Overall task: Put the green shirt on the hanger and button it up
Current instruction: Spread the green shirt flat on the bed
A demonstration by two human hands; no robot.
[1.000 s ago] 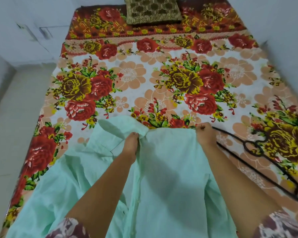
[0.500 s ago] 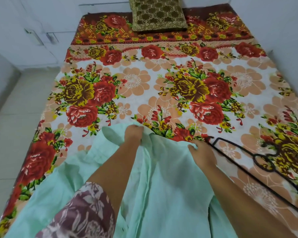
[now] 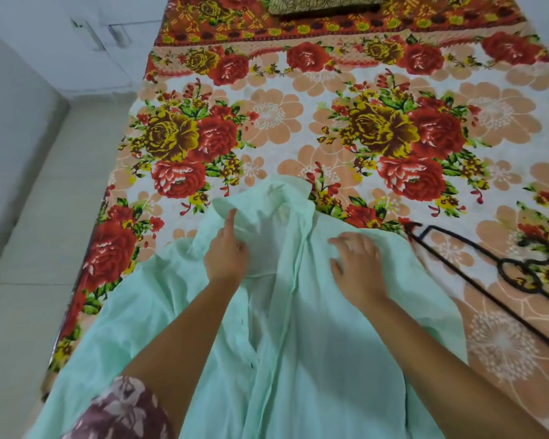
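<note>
1 thin green shirt (image 3: 314,359) is spread, crumpled; 1 black wire hanger (image 3: 466,245) at 3 o'clock. R hand (image 3: 357,264) is laid flat; L hand (image 3: 227,253) grip can't be told.

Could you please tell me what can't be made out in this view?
Head view:
- hanger: right end cut off by the frame edge.
- green shirt: hem cut off below; buttons lost in folds.
- left hand: grip unclear, fingers hidden beneath the hand itself.
- cushion: mostly cut off by the top edge.
</note>
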